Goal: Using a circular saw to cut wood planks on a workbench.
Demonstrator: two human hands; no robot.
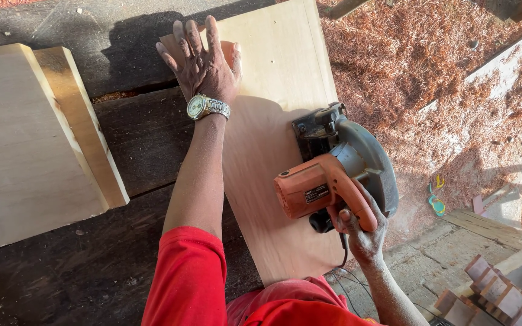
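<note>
The circular saw [336,175], gripped by the handle in the closed right hand [360,232], sits partway along the plywood board's [273,90] right edge on the bench [134,139], most of that edge apparently uncut ahead, while the left hand [203,60] presses flat, fingers spread.

Showing pale, smooth, matt wood on the plywood sheet [273,151], lying over a dark, rough, weathered plank workbench [128,145]. Gleaming at 11 o'clock: a polished metal wristwatch [205,107]. Sitting at 3 o'clock: a circular saw [336,172] in slightly scuffed orange plastic with a dull grey guard. Resting at 9 o'clock: 2 light boards [37,145], smooth-faced, rougher along the edge. Covering the arm: red cloth sleeve [185,278], soft and matt.
</note>
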